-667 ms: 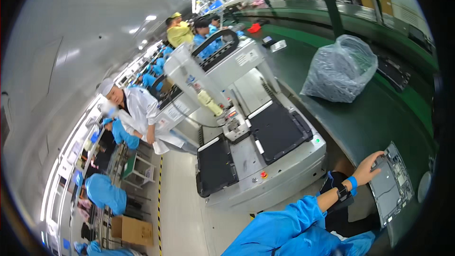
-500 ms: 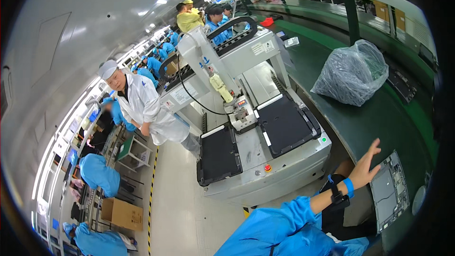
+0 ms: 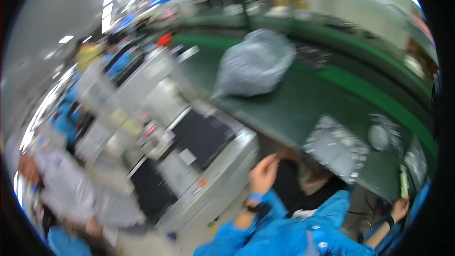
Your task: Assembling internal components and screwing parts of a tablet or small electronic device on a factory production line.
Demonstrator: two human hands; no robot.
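My left hand [image 3: 263,174], with a blue band and a black watch at the wrist, is raised beside the bench edge. Its fingers are blurred but look curled together, and nothing shows in them. To its right, on the green bench, lies an opened laptop chassis [image 3: 335,148] with its inner parts bare; the hand is apart from it. At the lower right, my right hand [image 3: 400,209], a black band at its wrist, is closed around the lower end of a pale green stick-shaped tool [image 3: 404,184]. Blur hides the tool's exact kind.
A clear plastic bag [image 3: 256,64] bulges on the green bench [image 3: 303,97]. A pale round object [image 3: 378,137] lies right of the chassis. At left stands a grey machine [image 3: 208,180] with black trays [image 3: 201,137]. A person in a white coat [image 3: 80,189] stands beyond it.
The view has swung right, blurring everything. My left hand has drawn away from the chassis, its spread fingers now curled. My right hand and the pale green tool have come into view.
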